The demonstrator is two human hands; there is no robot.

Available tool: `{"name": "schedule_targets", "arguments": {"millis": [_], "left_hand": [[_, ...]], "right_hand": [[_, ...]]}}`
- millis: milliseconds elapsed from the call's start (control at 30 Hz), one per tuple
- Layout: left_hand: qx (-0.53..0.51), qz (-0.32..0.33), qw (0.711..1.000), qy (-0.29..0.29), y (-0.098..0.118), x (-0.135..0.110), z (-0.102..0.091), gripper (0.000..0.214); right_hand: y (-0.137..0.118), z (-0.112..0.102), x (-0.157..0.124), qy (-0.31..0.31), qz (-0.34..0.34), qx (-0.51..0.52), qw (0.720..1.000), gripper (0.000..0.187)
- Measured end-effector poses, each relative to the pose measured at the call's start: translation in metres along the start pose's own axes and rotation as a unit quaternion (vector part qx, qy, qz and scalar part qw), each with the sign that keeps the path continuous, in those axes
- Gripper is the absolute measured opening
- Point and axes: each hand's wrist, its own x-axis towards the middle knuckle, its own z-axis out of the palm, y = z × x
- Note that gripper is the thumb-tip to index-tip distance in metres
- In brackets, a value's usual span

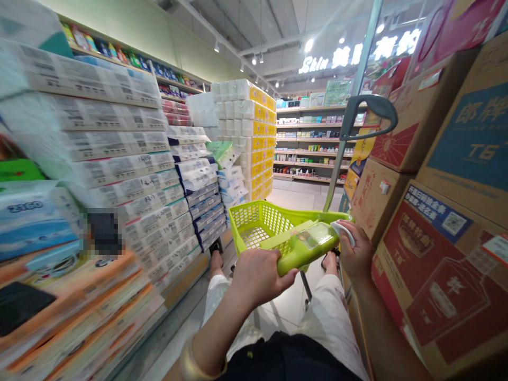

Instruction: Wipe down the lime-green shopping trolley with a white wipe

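A lime-green plastic shopping basket (254, 222) stands in front of me in a shop aisle, with a grey pull handle (371, 108) rising on a pole at its right. My left hand (257, 275) is closed round the basket's near green rim. My right hand (355, 248) is closed on a small white cloth (344, 231), pressed against the basket's right corner. My legs in pale trousers and my feet show below the basket.
Stacked packs of tissue and toilet paper (130, 174) fill the left side. Cardboard boxes (440, 222) are piled high on the right. A tall stack of white and yellow packs (248, 132) stands ahead, with shelves (309, 148) beyond.
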Motion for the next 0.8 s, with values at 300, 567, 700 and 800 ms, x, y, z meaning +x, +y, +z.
{"name": "schedule_targets", "arguments": {"millis": [300,567,700,800], "left_hand": [[0.001,0.0,1.0,-0.008,0.0,0.0,0.0,0.054],[-0.002,-0.004,1.0,-0.013,0.001,0.0,-0.001,0.053],[-0.003,-0.002,1.0,-0.017,0.0,0.0,-0.001,0.055],[-0.002,0.001,1.0,-0.016,-0.002,0.0,0.0,0.055]], "right_hand": [[0.023,0.001,0.011,0.01,-0.002,-0.036,0.999,0.022],[0.032,0.004,0.014,0.024,-0.005,-0.031,0.999,0.023],[0.029,0.006,0.012,0.035,-0.003,-0.029,0.999,0.023],[0.027,0.006,0.011,0.038,-0.002,-0.03,0.999,0.024]]}}
